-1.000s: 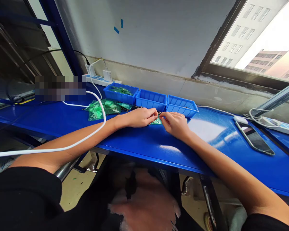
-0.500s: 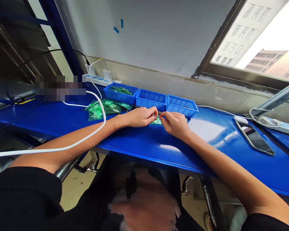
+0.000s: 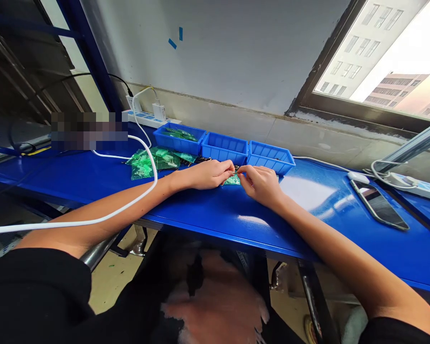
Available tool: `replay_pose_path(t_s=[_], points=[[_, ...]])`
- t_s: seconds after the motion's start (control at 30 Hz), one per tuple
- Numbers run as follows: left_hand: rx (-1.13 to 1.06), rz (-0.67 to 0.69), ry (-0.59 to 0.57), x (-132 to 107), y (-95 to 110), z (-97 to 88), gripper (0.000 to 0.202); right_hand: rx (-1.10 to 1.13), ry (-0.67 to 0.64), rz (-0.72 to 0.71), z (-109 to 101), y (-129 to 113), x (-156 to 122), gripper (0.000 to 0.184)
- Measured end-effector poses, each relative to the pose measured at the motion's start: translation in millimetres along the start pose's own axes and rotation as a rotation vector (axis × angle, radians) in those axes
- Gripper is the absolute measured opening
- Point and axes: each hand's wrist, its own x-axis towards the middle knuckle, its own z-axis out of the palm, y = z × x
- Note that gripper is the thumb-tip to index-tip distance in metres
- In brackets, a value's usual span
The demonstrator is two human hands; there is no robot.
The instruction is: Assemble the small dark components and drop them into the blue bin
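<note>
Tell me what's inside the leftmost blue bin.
Green pieces lie heaped in the bin; they cover its floor there, so anything underneath can't be seen.

A glossy deep-blue tabletop [image 3: 200, 210] spans mid-frame, carrying brighter blue ribbed bins [image 3: 225, 155] at centre, translucent green packets [image 3: 142, 167] left of centre, and a green-and-white piece [image 3: 232, 180] at centre. White cable [image 3: 75, 223], left; black sleeve [image 3: 39, 286], lower left; grey wall [image 3: 236, 57], top, with blue tape strips [image 3: 181, 34].

Single head-worn view, from above the near side of the blue workbench [image 3: 197, 210], facing forward and down, painted wall [image 3: 236, 57] beyond
</note>
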Motion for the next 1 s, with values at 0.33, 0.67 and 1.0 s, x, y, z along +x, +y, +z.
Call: replay_pose_path(t_s=[0.33,0.67,1.0], points=[[-0.004,0.003,-0.008,-0.9,2.8,-1.1,0.020,-0.012,0.039,-0.021,-2.0,-1.7,0.9,0.022],[-0.023,0.039,0.028,-0.6,-1.7,2.1,0.017,-0.008,0.035,-0.017,-3.1,-3.3,1.2,0.021],[-0.033,0.018,0.020,0.0,-0.2,0.9,0.016,-0.024,0.027,-0.017,-2.9,-2.5,0.8,0.022]])
